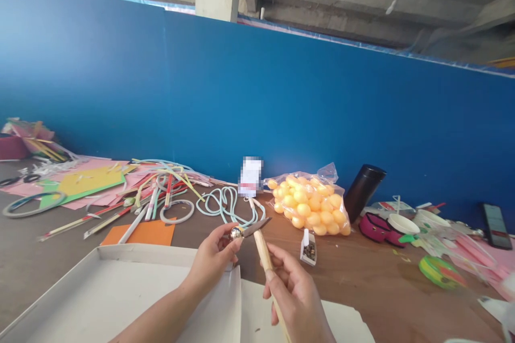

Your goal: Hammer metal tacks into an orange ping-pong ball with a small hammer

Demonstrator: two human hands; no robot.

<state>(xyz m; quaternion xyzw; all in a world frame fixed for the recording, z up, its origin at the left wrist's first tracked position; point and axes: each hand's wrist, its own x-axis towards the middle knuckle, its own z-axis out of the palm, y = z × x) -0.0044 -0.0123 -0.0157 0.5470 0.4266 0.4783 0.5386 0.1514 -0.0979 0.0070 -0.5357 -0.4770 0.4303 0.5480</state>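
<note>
Between the fingertips of my left hand (215,254) is a small metal tool with a shiny round knob (236,233) and a dark pointed blade (257,226). My right hand (295,292) is closed around a pale wooden stick (263,252), which slants up and away. The blade lies at the stick's far end; whether they touch I cannot tell. Below my hands is a shallow white box (161,273), with a white sheet (341,319) to its right. Just beyond my right hand stands a tiny open box of small dark pieces (309,249).
A bag of orange balls (308,203) and a tilted black bottle (364,190) stand against the blue partition (281,102). Coloured paper (92,182), straws and rings clutter the left. Green tape (440,272), cups and a phone (497,225) are at right.
</note>
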